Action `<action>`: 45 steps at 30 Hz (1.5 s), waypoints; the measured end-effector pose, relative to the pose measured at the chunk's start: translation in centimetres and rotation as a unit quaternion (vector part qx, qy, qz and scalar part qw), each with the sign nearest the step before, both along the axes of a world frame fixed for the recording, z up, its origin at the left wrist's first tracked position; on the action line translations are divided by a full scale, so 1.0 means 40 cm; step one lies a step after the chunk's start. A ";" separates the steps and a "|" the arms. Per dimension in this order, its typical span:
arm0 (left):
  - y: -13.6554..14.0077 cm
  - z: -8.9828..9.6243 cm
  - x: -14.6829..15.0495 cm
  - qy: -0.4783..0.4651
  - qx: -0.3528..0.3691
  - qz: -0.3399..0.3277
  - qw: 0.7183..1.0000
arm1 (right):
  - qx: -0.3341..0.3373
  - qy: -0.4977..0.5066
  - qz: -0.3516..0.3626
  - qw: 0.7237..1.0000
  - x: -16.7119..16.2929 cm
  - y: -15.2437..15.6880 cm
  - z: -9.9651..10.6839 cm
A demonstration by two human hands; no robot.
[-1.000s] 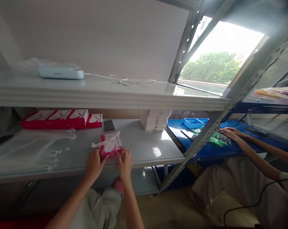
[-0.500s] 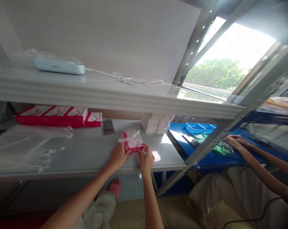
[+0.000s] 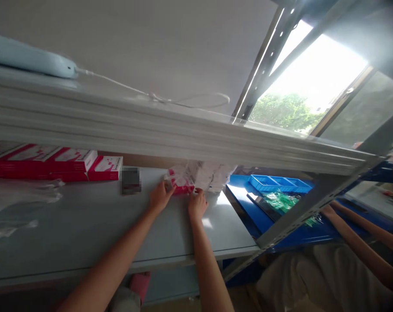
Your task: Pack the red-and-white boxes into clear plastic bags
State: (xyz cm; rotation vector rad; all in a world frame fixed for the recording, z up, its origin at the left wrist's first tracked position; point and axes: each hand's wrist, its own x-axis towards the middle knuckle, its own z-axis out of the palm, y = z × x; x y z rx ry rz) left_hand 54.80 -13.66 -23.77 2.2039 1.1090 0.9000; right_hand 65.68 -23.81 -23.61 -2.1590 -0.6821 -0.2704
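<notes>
A small pink-and-white box (image 3: pixel 184 189) wrapped in a clear plastic bag lies on the grey shelf (image 3: pixel 118 234), right beside a stack of white packets (image 3: pixel 212 175). My left hand (image 3: pixel 160 197) grips its left side, thumb toward the front and fingers curled. At the front right corner, the curled fingers of my right hand (image 3: pixel 198 205) press against the same box. The bag's crumpled plastic covers the top of the box, and its back edge meets the packets.
Red-and-white boxes (image 3: pixel 69 162) stand in a row at left, with clear plastic bags (image 3: pixel 21 199) before them. An upper shelf edge (image 3: pixel 151 134) overhangs my workspace. A metal post (image 3: pixel 290 221) separates me from a co-worker's hands, a blue tray (image 3: pixel 280 183) and green packets (image 3: pixel 282 200).
Both hands have moved the bagged box farther back on the shelf, up against the white packets. The camera view has shifted to the right and closer.
</notes>
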 end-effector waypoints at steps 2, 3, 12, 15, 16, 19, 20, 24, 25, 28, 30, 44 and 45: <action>-0.002 0.006 -0.002 0.057 0.019 -0.005 0.998 | -0.005 0.012 0.011 1.000 0.000 0.000 0.000; -0.002 0.009 -0.002 0.087 0.026 -0.009 0.996 | -0.009 0.015 0.016 1.000 -0.001 -0.001 0.000; -0.005 0.003 0.012 0.118 0.049 -0.017 0.992 | -0.008 -0.011 0.040 0.999 0.009 0.000 -0.008; 0.003 -0.001 0.009 0.110 0.037 -0.038 0.992 | 0.030 0.003 0.068 0.997 0.014 0.008 -0.015; 0.009 -0.003 0.008 0.094 0.023 -0.043 0.994 | 0.049 0.007 0.075 0.996 0.015 0.010 -0.017; 0.037 -0.010 0.008 0.008 -0.036 -0.056 0.998 | 0.099 0.018 0.091 0.991 0.014 0.015 -0.020; 0.046 -0.013 0.010 -0.024 -0.054 -0.060 0.996 | 0.108 0.021 0.091 0.990 0.015 0.016 -0.019; 0.070 -0.030 0.021 -0.115 -0.089 -0.090 0.985 | 0.106 0.008 0.070 0.992 0.020 0.006 -0.002; 0.071 -0.033 0.023 -0.128 -0.091 -0.096 0.983 | 0.104 0.000 0.056 0.993 0.019 -0.001 0.006; 0.056 -0.034 0.013 -0.164 -0.063 -0.081 0.981 | 0.093 -0.034 0.030 0.995 -0.006 -0.029 0.030; 0.029 -0.022 -0.008 -0.189 -0.023 -0.054 0.980 | 0.063 -0.056 0.065 0.994 -0.043 -0.048 0.041; -0.096 0.028 -0.409 -0.300 -0.015 0.339 0.891 | -0.089 0.000 0.171 0.981 -0.486 0.191 0.010; -0.093 0.018 -0.426 -0.313 -0.025 0.347 0.884 | -0.090 -0.005 0.158 0.983 -0.498 0.214 0.014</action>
